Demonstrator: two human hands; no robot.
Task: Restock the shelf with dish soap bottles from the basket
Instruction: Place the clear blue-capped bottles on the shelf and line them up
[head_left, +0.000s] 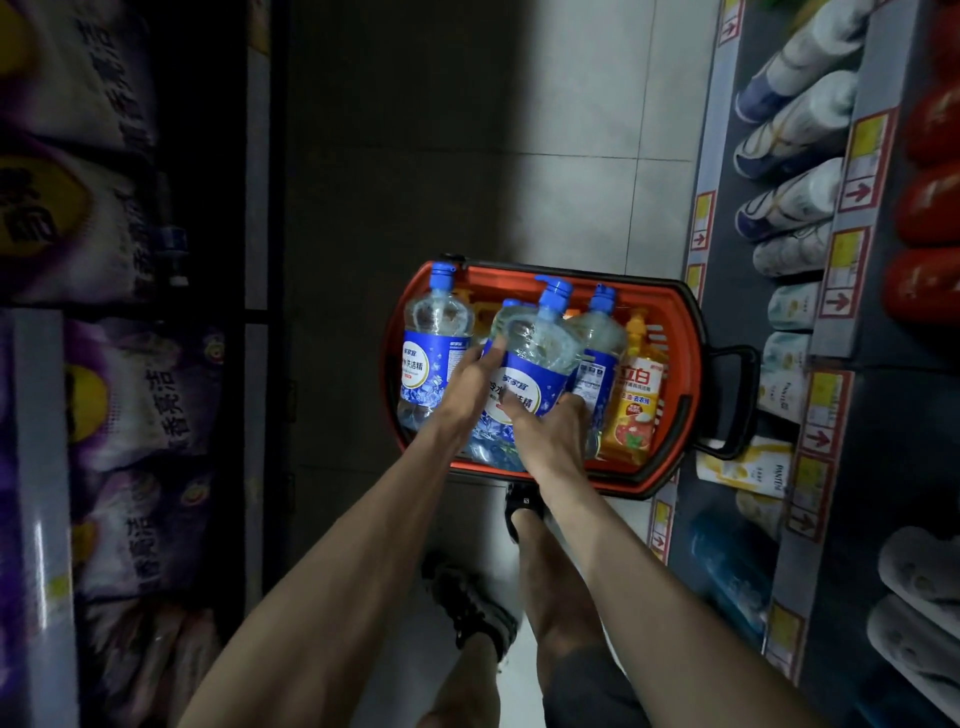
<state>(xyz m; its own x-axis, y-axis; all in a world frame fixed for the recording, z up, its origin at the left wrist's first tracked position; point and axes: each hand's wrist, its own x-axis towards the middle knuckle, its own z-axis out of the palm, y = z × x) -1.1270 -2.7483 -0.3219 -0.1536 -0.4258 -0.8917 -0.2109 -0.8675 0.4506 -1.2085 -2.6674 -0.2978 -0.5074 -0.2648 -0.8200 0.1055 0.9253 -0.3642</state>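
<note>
1. The orange basket (693, 332) sits on the tiled floor (545, 130), just past the person's feet and slightly toward 3 o'clock of the picture's middle. That parks it right against the shelf (852, 317) at 3 o'clock, probably so that each bottle travels only a short way.
2. The clear dish soap bottle (540, 348), with blue label and blue pump cap, is at the basket's centre. It looks larger than its neighbours and leans a little, so I judge it is partly raised out of the pack, though it is not clear of the rim.
3. The left grip (470, 384) is wrapped on the bottle's 9 o'clock flank, fingers reaching up past the label's top edge.
4. The right grip (563, 423) clasps the lower part from about 5 o'clock, with the thumb laid across the label. Neither grip holds anything else. Two hands suit a full, smooth bottle, one steadying the side while the other takes the weight low down.
5. A second blue bottle (434, 358) stands at 9 o'clock of the held one and a third (600, 338) at 3 o'clock. A yellow bottle (636, 410) stands beyond that, against the basket wall.
6. They stand close together with pumps up, which keeps them from tipping but leaves little finger room.
7. I cannot tell from here which shelf gap is meant for this bottle. White shampoo bottles (795, 130) fill the rows in view at 1 to 3 o'clock.
</note>
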